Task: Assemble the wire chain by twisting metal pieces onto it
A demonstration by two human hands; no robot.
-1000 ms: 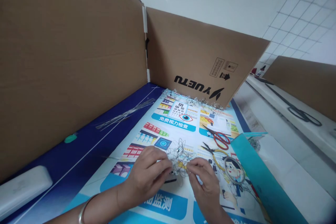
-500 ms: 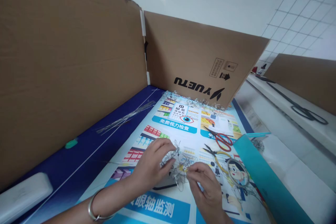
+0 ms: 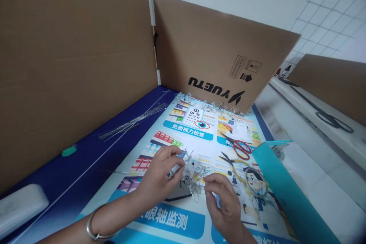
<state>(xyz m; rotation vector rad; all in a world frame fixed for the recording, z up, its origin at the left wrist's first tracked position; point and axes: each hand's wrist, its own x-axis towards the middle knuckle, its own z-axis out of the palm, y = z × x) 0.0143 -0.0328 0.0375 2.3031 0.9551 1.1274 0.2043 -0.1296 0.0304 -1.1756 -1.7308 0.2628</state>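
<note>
A tangled silver wire piece (image 3: 196, 177) with thin loops and small leaf-like bends lies in front of me, between my hands. My left hand (image 3: 162, 171), with a silver bangle on its wrist, is at its left side. The fingers of that hand are loosely bent and a little apart, with their tips close to the wire loops. At the right edge of the piece, my right hand (image 3: 223, 200) pinches a wire between thumb and forefinger. Yellow-handled pliers (image 3: 236, 164) and red-handled scissors (image 3: 238, 146) lie just beyond my right hand.
A coil of wire (image 3: 256, 183) lies right of the pliers, beside a teal box (image 3: 286, 183). Straight wires (image 3: 134, 122) and a white case (image 3: 23, 206) are on the left. Small wire pieces (image 3: 211, 106) line the foot of the cardboard wall (image 3: 223, 49).
My left fingers have loosened and drawn back slightly left from the wire piece. My right hand has stayed at its right edge. The view has shifted a little.
</note>
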